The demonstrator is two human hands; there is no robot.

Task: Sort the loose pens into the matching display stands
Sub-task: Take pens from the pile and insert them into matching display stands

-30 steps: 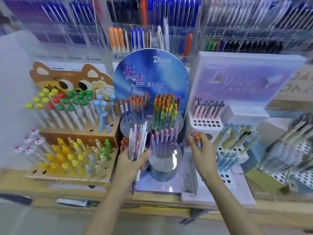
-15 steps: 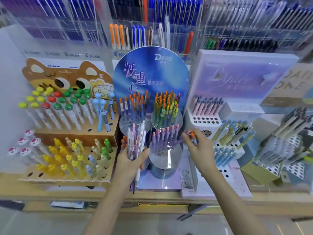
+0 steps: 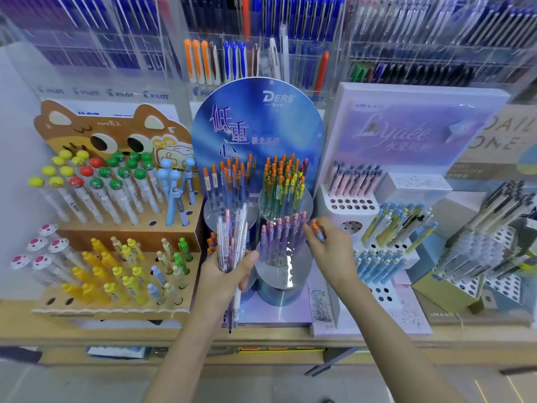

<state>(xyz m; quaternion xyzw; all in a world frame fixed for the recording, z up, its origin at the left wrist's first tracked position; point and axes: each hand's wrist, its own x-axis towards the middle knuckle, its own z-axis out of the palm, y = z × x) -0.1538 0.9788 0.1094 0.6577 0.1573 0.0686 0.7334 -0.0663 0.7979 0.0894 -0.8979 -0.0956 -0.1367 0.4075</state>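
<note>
Blue and iridescent, the round-topped display stand (image 3: 258,126) stands at the centre of the wooden table (image 3: 87,334). It carries clear cups of upright pens: orange-capped pens (image 3: 226,181) at rear left, mixed orange, yellow and green pens (image 3: 283,181) at rear right, and purple pens (image 3: 280,234) in the front cup.

Left hand (image 3: 223,282): the fingers are curled round a bundle of loose pens (image 3: 232,237), with the thumb laid across the front. The bundle stands roughly upright in front of the rear-left cup. Its caps point up, and a few tips hang below the hand.

Right hand (image 3: 331,248): the fingers pinch a single orange-tipped pen (image 3: 317,230) against the thumb. This pen is held just beside the right edge of the purple pens. Contact between the pen and the cup cannot be determined.

Left of the centre stand is a cat-faced cardboard stand (image 3: 116,132). Its upper tier holds ball-topped pens (image 3: 96,181) in yellow, red and green; its lower tier holds yellow pens (image 3: 96,274), among others.

Right of the centre stand is a lilac stand (image 3: 406,126) with pink pens (image 3: 354,181) in its top row and light-blue pens (image 3: 377,266) lower down.

Behind all three stands, clear acrylic racks (image 3: 261,39) hold rows of blue, orange and dark pens.
</note>
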